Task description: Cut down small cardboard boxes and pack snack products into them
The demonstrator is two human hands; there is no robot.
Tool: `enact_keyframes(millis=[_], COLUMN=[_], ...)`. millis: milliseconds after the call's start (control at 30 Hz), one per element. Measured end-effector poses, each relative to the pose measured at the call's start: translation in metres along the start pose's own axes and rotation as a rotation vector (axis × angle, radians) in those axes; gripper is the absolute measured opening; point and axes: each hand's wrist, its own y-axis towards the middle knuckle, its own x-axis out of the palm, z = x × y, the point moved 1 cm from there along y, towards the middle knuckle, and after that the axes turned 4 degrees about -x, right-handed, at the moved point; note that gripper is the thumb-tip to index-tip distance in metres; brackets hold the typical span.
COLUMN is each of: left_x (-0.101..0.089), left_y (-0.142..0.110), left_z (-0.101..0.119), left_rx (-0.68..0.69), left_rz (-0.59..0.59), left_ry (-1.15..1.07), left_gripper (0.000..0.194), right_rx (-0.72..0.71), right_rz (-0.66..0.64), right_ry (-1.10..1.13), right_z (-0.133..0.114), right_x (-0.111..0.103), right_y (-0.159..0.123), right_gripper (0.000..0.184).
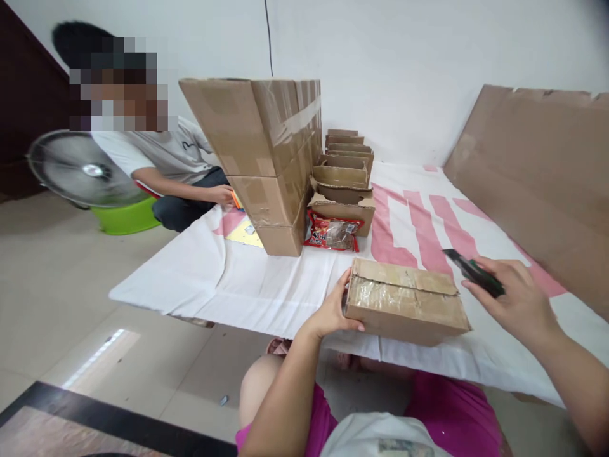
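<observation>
A long brown cardboard box point(404, 311) sits at the near edge of the cloth-covered table, a slit running along its taped top. My left hand point(334, 309) grips the left end of this box, thumb at the near side and fingers toward the back. Just right of the box, my right hand point(516, 295) is closed around a dark utility knife point(476, 273), its tip pointing left and up. The knife is apart from the box. Behind the box lies a red packet point(333, 233) with a clear window showing brown contents.
Stacked cardboard boxes point(278, 152) form a tall wall left of centre. Behind the packet stands a row of open cardboard compartments point(343, 190). A large cardboard sheet point(537, 171) leans at right. Across the table a person point(166, 158) crouches near a fan point(85, 168).
</observation>
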Motion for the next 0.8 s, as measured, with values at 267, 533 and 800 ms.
enact_keyframes(millis=[267,533,800], left_x=[0.003,0.002,0.007], left_y=[0.000,0.001,0.002], left_z=[0.003,0.003,0.006], left_rx=[-0.010,0.011,-0.010], left_rz=[-0.010,-0.028,-0.056], left_ry=[-0.039,-0.062,-0.085], left_gripper=[0.143,0.139,0.140], right_rx=[-0.647,-0.791,-0.765], right_rz=[-0.309,-0.379,-0.524], right_ry=[-0.068,-0.232,-0.303], right_z=[-0.108,-0.107,-0.075], right_x=[-0.001,-0.005,-0.036], right_y=[0.058,0.062,0.049], right_gripper=[0.033,0.044,0.056])
